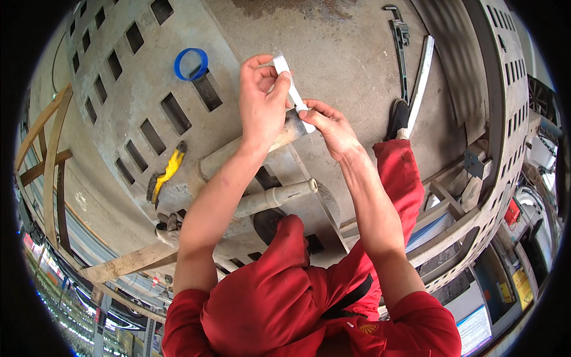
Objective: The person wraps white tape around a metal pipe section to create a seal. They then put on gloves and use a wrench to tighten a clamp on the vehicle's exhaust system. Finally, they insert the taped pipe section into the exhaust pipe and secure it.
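A white strip point(293, 92), apparently tape, is pinched in both my hands above a metal pipe point(220, 156) with a darker end. My left hand point(263, 101) grips the strip's upper part with thumb and fingers. My right hand point(326, 128) pinches its lower part close over the pipe's end, which the hands and strip partly hide. A second, narrower pipe point(276, 196) lies below, near my red-clad leg. A blue plastic ring point(191, 64) rests on the slotted metal plate point(119, 41) to the left of my hands.
A yellow-handled brush point(168, 169) and grey gloves point(168, 229) lie at left, near wooden slats point(55, 154). A pipe wrench point(401, 53) and white bar point(420, 83) lie at right by my shoe point(397, 118). A metal frame point(499, 89) edges the right side.
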### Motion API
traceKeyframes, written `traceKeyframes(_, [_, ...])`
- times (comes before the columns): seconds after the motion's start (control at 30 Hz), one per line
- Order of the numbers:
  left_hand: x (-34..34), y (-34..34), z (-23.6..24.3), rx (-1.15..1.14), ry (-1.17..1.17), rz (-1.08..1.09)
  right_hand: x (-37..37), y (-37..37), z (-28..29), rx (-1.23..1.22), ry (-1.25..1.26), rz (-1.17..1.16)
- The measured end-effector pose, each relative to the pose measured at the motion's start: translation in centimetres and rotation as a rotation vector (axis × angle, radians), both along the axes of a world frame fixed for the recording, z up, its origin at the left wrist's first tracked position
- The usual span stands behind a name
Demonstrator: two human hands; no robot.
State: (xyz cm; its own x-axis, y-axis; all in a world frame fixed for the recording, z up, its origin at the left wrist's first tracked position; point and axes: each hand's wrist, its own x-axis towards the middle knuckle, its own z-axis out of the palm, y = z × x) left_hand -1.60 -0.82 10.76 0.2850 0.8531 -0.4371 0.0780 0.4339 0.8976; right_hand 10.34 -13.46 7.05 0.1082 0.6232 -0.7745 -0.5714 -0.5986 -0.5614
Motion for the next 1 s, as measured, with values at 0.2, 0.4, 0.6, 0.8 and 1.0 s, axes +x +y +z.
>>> traceKeyframes(0.2, [-0.1,-1.1,2.0,-0.020,-0.088,0.047,0.0,-0.1,-0.3,0.043,-0.010,-0.006])
traceKeyframes(0.4, [-0.4,-3.3,3.5,-0.017,-0.145,0.081,0.0,-0.2,-0.4,0.071,-0.032,0.010])
traceKeyframes(0.6, [-1.2,-5.7,3.7,-0.034,-0.182,0.088,0.2,-0.5,-0.6,0.154,0.000,0.007])
traceKeyframes(0.8, [-2.0,-8.3,3.9,-0.027,-0.240,0.091,-0.1,-1.5,1.3,0.164,-0.057,-0.001])
traceKeyframes(1.0, [-2.4,-11.4,3.1,0.014,-0.277,0.089,-1.0,-3.7,3.5,0.067,0.053,-0.226])
